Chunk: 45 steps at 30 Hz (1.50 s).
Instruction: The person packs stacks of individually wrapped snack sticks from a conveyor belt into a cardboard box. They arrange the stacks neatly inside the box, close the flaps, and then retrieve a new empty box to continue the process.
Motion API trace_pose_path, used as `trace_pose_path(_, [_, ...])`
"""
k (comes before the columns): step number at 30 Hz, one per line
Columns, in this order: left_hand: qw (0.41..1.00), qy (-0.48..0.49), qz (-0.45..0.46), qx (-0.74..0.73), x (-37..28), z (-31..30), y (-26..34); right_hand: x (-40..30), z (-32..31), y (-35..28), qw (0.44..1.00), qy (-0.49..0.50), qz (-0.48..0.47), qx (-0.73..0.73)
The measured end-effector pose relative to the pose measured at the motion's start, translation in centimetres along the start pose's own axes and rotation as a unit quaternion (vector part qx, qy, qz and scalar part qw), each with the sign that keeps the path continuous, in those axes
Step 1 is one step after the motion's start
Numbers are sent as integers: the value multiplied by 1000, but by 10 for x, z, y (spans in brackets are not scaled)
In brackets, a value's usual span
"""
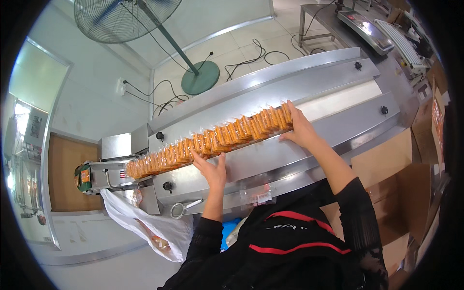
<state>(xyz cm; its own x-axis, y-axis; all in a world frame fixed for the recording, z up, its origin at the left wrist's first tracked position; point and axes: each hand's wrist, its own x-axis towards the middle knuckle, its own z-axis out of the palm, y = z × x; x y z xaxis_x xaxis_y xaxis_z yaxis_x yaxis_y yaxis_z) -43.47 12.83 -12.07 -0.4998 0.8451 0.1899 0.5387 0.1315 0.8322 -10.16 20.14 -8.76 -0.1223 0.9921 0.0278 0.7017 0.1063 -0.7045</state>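
A long row of clear-wrapped orange snack packets (210, 139) stands on edge, packed face to face, along the white conveyor belt (344, 99) of a stainless steel machine. At the row's right end my right hand (302, 127) is cupped against the last packet, its thumb spread apart on the near side. My left hand (212, 170) touches the near side of the row around its middle, with the fingers and thumb apart. The row's left end reaches the metal chute (108, 174), which carries a hooked metal handle.
Black knobs (167, 186) stick up from the side plates. A small strainer (177, 210) and a clear plastic bag (258, 195) lie along the near edge. A white sack (145, 224) hangs at lower left. Cardboard boxes (384, 156) stand at right; a pedestal fan (200, 77) stands beyond.
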Motion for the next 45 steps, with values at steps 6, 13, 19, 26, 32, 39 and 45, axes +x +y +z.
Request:
trace_pose_path(6, [992,22,61,106,4,17,-11,-4,-7,3,999,-9,40,19])
trace_pose_path(13, [996,-24,81,15,-7,32,8,-2,-1,11,998,50,8,31])
trace_pose_path(19, [992,-87,71,-55,27,46,18,16,2,38,994,109,-18,-7])
trace_pose_path(26, [986,-96,65,-117,38,72,19,37,-5,26,993,109,36,-5])
trace_pose_path(32, [988,-148,33,10,71,38,91,38,-64,0,987,71,143,-16])
trace_pose_path(39, [911,-337,34,237,38,-16,106,-20,-81,-45,963,-84,217,-139])
trace_pose_path(45, [847,-391,-9,361,1,-1,114,-33,-56,-52,955,-90,209,-192])
